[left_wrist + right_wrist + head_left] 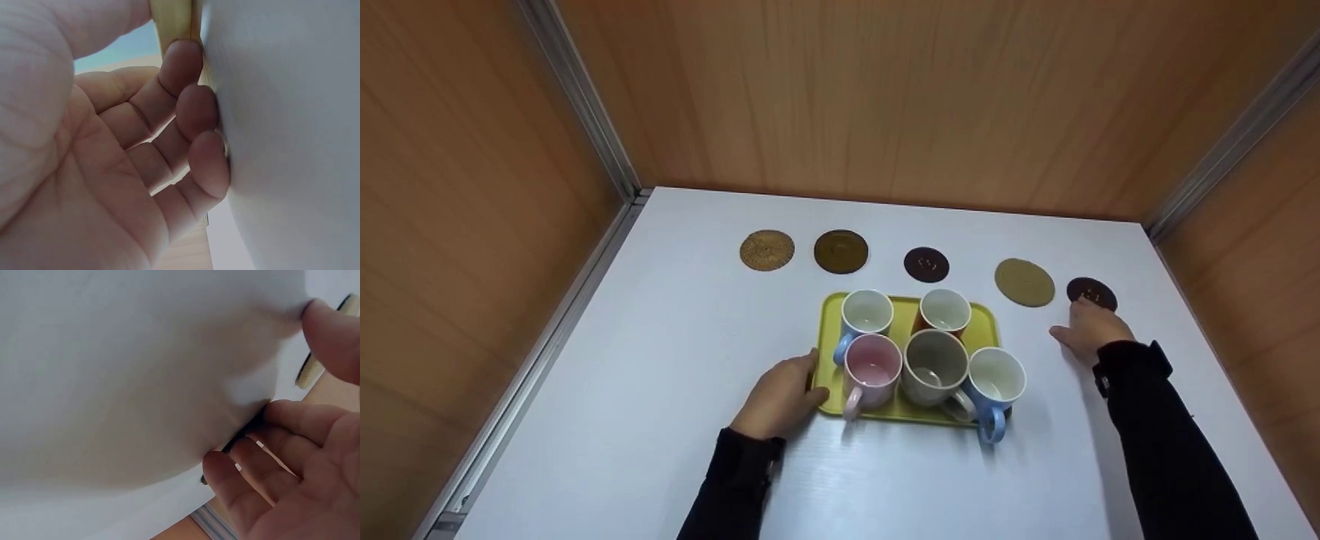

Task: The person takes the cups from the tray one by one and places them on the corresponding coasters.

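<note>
My left hand (781, 394) grips the left edge of a yellow tray (984, 330), its thumb over the front left corner. In the left wrist view, the curled fingertips (197, 109) lie low against the table beside the tray edge. On the tray several mugs stand upright: a pink mug (876, 390), a large grey mug (934, 356), a blue-handled mug (997, 379) at the front right corner, a white-and-blue mug (867, 311) and a red-brown mug (945, 309) behind. My right hand (1093, 330) touches the near edge of a dark coaster (1095, 288) with its fingertips, thumb spread apart.
Further coasters lie in a row behind the tray: a woven tan coaster (767, 250), a brown coaster (841, 251), a dark patterned coaster (926, 265) and an olive coaster (1024, 283). Wooden panels (855, 97) enclose the white table (645, 360) at the back and sides.
</note>
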Action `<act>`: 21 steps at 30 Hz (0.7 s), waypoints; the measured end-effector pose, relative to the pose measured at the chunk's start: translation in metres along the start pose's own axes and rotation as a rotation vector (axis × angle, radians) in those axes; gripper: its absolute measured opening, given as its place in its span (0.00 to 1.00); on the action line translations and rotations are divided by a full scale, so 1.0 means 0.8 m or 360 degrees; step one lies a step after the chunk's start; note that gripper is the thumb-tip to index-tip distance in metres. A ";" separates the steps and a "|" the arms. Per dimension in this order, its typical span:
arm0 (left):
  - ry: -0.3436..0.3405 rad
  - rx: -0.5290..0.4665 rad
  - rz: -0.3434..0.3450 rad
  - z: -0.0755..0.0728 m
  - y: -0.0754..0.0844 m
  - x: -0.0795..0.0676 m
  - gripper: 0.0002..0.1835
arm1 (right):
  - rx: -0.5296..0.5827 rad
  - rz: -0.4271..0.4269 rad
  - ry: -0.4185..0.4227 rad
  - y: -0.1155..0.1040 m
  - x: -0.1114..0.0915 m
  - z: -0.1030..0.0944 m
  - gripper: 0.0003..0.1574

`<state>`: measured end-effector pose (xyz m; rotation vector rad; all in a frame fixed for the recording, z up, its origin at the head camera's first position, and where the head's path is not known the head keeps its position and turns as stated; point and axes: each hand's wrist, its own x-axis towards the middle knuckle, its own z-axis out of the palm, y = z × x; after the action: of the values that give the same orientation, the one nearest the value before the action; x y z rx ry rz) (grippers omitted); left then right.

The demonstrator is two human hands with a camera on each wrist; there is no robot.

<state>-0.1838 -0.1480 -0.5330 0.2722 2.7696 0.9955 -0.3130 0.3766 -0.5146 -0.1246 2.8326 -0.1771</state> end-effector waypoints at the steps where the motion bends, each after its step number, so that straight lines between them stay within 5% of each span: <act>1: 0.0006 0.0005 0.0008 0.000 0.000 0.000 0.36 | 0.0013 0.0004 -0.0012 0.000 0.001 0.000 0.49; 11: 0.0007 0.0007 -0.0005 0.001 0.002 -0.002 0.37 | 0.0015 0.0011 -0.0114 0.006 0.013 -0.002 0.57; 21: 0.0013 -0.0002 -0.0015 0.001 0.002 0.000 0.37 | 0.0078 0.0021 -0.0067 -0.002 0.016 -0.003 0.58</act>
<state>-0.1836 -0.1467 -0.5325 0.2552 2.7747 0.9981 -0.3259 0.3735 -0.5157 -0.0979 2.7842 -0.2383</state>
